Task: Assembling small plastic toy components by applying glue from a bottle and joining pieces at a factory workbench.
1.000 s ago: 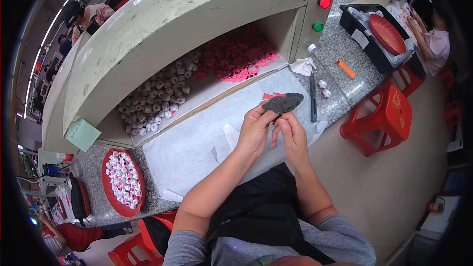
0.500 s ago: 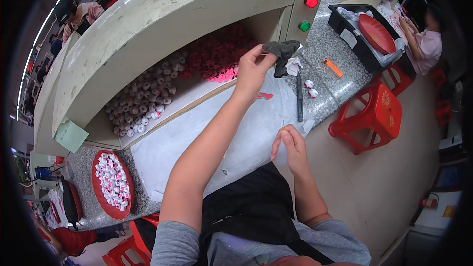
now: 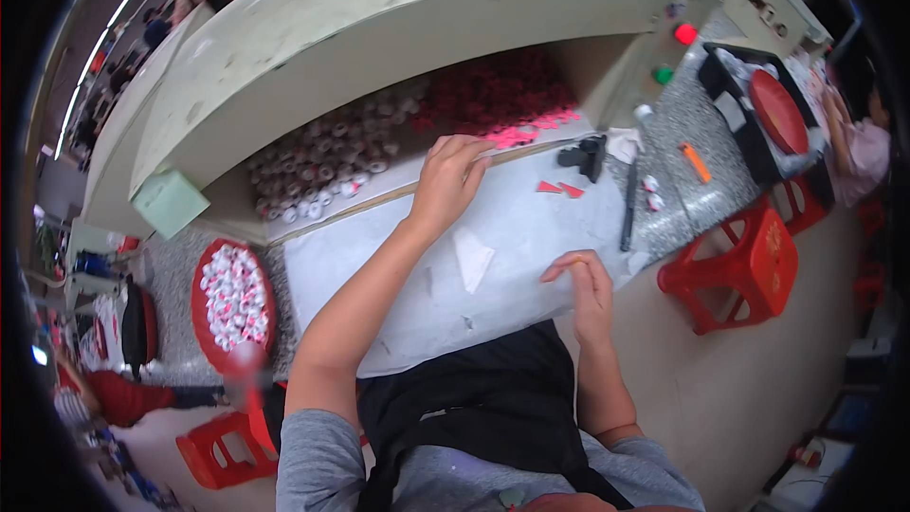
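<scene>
Pink pieces (image 3: 517, 136) are lying in a loose heap on the right side of the cream housing's (image 3: 398, 33) recess, some spreading along its front edge, and your left hand (image 3: 449, 180) is hovering right beside the nearest ones. They are looking thin and light, so a hard press would probably be making them skid or stack; you are likely doing better by keeping the touch soft, coming in low over the front edge and pinching a single piece by its rim. Loose white rolls (image 3: 322, 171) are sitting to the left in the same recess, so you are wanting your wrist to be staying clear of them.

Your left arm is stretching well forward over the white sheet (image 3: 531, 228), palm facing down, with thumb and fingers seeming slightly parted; whether they are pinching a piece, you cannot be told from this view. Your right hand (image 3: 590, 299) is hanging well apart from the left, nearer your body by the sheet's right side, its fingers curling toward the thumb. Something small and yellowish is showing at those fingertips, but how firmly they are closing is unclear. Red triangles (image 3: 548, 188) are lying between both hands and the dark crumpled item (image 3: 580, 159).
</scene>
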Available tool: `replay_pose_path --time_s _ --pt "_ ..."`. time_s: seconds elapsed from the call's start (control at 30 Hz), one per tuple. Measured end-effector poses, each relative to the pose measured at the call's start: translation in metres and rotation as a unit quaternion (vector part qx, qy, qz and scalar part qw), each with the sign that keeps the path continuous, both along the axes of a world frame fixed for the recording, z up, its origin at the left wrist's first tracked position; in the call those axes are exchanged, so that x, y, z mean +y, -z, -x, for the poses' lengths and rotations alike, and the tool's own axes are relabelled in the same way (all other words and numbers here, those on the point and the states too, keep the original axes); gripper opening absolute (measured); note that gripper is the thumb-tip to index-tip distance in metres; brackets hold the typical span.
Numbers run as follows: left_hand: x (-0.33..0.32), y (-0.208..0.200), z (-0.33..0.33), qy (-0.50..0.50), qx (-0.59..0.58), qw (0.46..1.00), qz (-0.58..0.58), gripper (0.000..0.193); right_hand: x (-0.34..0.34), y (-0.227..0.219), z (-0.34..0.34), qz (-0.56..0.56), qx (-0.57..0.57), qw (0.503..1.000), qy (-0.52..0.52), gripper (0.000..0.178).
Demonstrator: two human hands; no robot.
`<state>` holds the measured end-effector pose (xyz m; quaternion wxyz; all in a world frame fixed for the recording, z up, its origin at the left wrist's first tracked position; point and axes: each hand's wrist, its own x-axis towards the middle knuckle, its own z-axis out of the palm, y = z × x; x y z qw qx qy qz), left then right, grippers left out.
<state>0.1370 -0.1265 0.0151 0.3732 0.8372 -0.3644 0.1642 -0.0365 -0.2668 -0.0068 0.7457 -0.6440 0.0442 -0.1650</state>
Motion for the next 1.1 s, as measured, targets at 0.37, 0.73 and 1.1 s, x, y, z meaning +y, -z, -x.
replay_pose_path --time_s 0.37,0.73,1.1 --pt "0.121 0.008 -0.021 -0.190 -0.056 0.972 -0.130 0.024 0.030 0.007 -0.002 0.300 0.010 0.954 0.015 0.030" --pt "0.125 -0.022 0.039 -0.066 0.197 0.963 0.171 0.022 0.049 -0.004 0.012 0.067 -0.010 0.997 -0.020 0.036" --pt "0.137 0.012 0.157 -0.033 0.453 0.703 0.547 0.025 0.100 -0.053 -0.024 -0.152 -0.043 0.980 -0.124 0.031"
